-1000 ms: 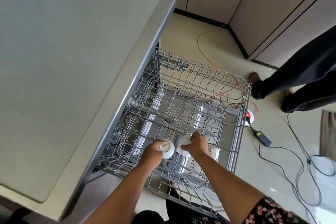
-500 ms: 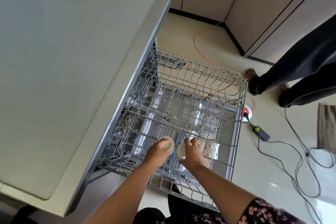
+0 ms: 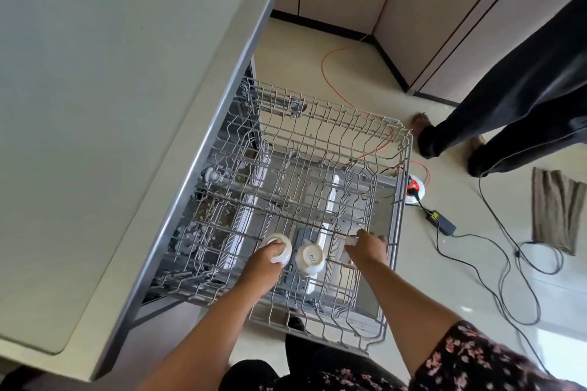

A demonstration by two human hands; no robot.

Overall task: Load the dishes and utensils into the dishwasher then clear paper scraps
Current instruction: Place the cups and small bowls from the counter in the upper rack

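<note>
The wire dishwasher rack [image 3: 401, 200] is pulled out under the grey counter. My left hand [image 3: 265, 265] grips a small white cup [image 3: 279, 246], held upside down on the rack's near left part. Just right of it a second white cup [image 3: 309, 259] stands upside down in the rack, with no hand on it. My right hand [image 3: 367, 247] lies over a third white cup [image 3: 348, 242] near the rack's right side. Its fingers curl down around this cup, which is mostly hidden.
The grey counter [image 3: 111, 136] overhangs the rack's left side. Another person's legs [image 3: 508, 124] stand on the floor at the right. Black cables and a power adapter [image 3: 441, 222], an orange cord [image 3: 330, 79] and a brown cloth [image 3: 556, 209] lie on the floor.
My right hand let go of the middle cup, left it upside down in the rack, and moved right onto the spotted cup. My left hand lowered its cup slightly.
</note>
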